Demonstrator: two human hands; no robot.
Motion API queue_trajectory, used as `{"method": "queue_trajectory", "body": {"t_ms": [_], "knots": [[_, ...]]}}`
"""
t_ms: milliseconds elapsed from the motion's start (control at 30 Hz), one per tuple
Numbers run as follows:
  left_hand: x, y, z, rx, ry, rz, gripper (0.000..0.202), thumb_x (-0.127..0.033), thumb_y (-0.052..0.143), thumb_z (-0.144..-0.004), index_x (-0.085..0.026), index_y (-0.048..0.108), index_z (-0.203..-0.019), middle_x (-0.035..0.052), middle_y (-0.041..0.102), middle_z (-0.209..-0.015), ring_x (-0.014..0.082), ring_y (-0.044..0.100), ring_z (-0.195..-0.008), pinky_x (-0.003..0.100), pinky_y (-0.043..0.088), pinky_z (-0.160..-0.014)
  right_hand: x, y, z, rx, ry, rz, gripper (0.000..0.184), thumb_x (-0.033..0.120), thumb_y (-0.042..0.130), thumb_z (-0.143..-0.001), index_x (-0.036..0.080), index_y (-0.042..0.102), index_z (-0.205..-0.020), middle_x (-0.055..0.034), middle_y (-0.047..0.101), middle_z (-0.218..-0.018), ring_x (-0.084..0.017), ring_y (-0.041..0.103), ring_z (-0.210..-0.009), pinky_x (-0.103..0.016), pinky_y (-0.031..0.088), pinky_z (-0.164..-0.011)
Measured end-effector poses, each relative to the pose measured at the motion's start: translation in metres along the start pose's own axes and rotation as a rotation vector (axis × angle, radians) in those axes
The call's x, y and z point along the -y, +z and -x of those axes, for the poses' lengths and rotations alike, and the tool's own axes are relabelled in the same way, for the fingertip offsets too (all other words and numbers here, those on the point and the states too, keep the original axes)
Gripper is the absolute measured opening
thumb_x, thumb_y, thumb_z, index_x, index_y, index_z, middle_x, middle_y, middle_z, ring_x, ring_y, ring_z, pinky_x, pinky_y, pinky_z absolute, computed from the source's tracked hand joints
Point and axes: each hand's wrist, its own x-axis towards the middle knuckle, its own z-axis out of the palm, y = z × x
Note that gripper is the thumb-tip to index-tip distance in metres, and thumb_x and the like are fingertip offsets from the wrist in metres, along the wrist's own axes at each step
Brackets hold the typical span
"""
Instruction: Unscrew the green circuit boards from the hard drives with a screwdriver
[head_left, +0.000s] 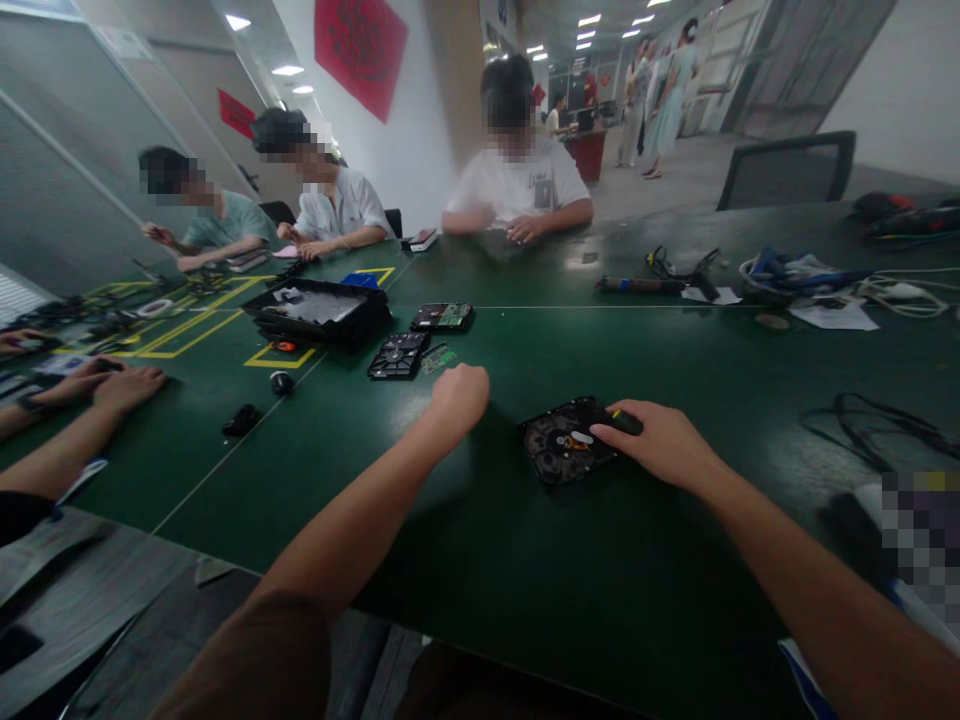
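A black hard drive point(555, 450) lies on the green table in front of me. At its right edge my right hand point(664, 445) is closed around a screwdriver point(627, 421) with a dark, yellow-marked handle. My thumb reaches over the drive's near corner. My left hand point(461, 393) hovers as a fist, left of and beyond this drive. Whatever it may hold is hidden by the fingers. Just past that fist are a green circuit board point(439, 358), a second hard drive point(398, 356) and a third drive point(444, 317) with its green board showing.
A black tray point(319, 308) stands at left centre, near a black round object point(281, 383) and a small black object point(241, 421). Cables point(877, 425) lie at right, tools point(645, 285) farther back. Another person's hands point(124, 385) rest at left; several people sit across the table point(525, 580).
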Motion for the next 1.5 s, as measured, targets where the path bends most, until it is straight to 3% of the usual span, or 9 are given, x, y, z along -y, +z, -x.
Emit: {"method": "queue_trajectory", "body": {"t_ms": [200,333,500,633,767,900,1100,1300,1500], "knots": [[-0.078,-0.004,-0.022,-0.078,0.139,0.057,0.022,-0.019,0.068,-0.095,-0.01,0.083,-0.109,0.0272,0.077,-0.106,0.0334,0.077,-0.11,0.037,0.06,-0.098,0.011,0.003,0.007,0.004,0.071,0.022,0.042,0.066,0.065,-0.091,0.025,0.072,-0.1,-0.007,0.078,-0.096,-0.027,0.071,-0.086,-0.035,0.048,-0.067],[-0.101,-0.006,-0.029,-0.114,0.193,0.102,0.02,-0.019,0.068,-0.096,-0.011,0.083,-0.106,0.0251,0.078,-0.105,0.0318,0.077,-0.108,0.035,0.059,-0.097,0.006,0.003,0.007,-0.006,0.102,-0.009,0.047,0.071,0.065,-0.089,0.025,0.072,-0.096,-0.0062,0.077,-0.089,-0.025,0.07,-0.079,-0.034,0.046,-0.063],[-0.073,-0.019,-0.033,-0.171,0.154,0.139,0.021,-0.02,0.065,-0.097,-0.011,0.082,-0.102,0.023,0.079,-0.101,0.0314,0.077,-0.106,0.035,0.058,-0.097,-0.013,-0.002,0.0,-0.097,0.184,-0.078,0.044,0.066,0.065,-0.09,0.024,0.076,-0.093,-0.0083,0.076,-0.092,-0.027,0.07,-0.084,-0.036,0.049,-0.07],[-0.052,-0.024,-0.031,-0.276,0.196,0.255,0.032,-0.022,0.05,-0.106,-0.016,0.081,-0.104,0.0165,0.079,-0.109,0.0275,0.076,-0.107,0.035,0.056,-0.097,-0.012,-0.002,-0.001,-0.09,0.295,-0.429,0.039,0.058,0.074,-0.086,0.024,0.075,-0.103,-0.0046,0.07,-0.077,-0.019,0.061,-0.062,-0.03,0.042,-0.053],[-0.075,-0.003,-0.024,-0.272,0.472,0.834,0.024,-0.021,0.055,-0.104,-0.016,0.078,-0.111,0.0074,0.08,-0.103,0.0186,0.074,-0.088,0.029,0.057,-0.081,0.004,-0.003,0.003,-0.04,0.258,-0.895,0.047,0.054,0.082,-0.082,0.024,0.069,-0.116,-0.0007,0.068,-0.077,-0.01,0.049,-0.051,-0.021,0.024,-0.039],[-0.106,0.015,-0.01,-0.162,0.625,1.013,0.02,-0.021,0.06,-0.102,-0.015,0.076,-0.112,0.0067,0.08,-0.1,0.0176,0.073,-0.088,0.03,0.057,-0.081,0.009,-0.009,0.006,-0.047,0.235,-1.056,0.049,0.052,0.089,-0.077,0.022,0.065,-0.106,0.007,0.053,-0.059,-0.006,0.04,-0.045,-0.018,0.02,-0.036],[-0.075,0.018,0.032,-0.322,0.609,0.633,0.054,-0.052,0.062,-0.102,-0.02,0.061,-0.145,0.0139,0.064,-0.144,0.0305,0.056,-0.137,0.048,0.045,-0.118,-0.008,-0.008,0.0,-0.098,0.263,-1.112,0.04,0.044,0.09,-0.076,0.022,0.062,-0.094,0.0056,0.052,-0.067,-0.006,0.043,-0.05,-0.017,0.023,-0.036],[-0.038,0.038,0.056,-0.195,0.635,0.332,0.123,-0.089,0.068,-0.075,-0.017,0.03,-0.167,0.0227,0.036,-0.164,0.0463,0.03,-0.152,0.064,0.031,-0.124,-0.018,-0.003,-0.006,-0.149,0.355,-1.132,0.032,0.04,0.084,-0.08,0.022,0.06,-0.092,0.0001,0.056,-0.077,-0.007,0.044,-0.054,-0.019,0.022,-0.036],[-0.036,0.035,0.052,-0.102,0.624,0.338,0.121,-0.076,0.074,-0.078,-0.018,0.021,-0.17,0.019,0.048,-0.158,0.0424,0.041,-0.144,0.059,0.033,-0.122,-0.02,-0.009,-0.005,-0.182,0.372,-1.133,0.031,0.038,0.083,-0.079,0.023,0.06,-0.092,-0.0033,0.061,-0.084,-0.009,0.046,-0.057,-0.022,0.022,-0.036]]}}
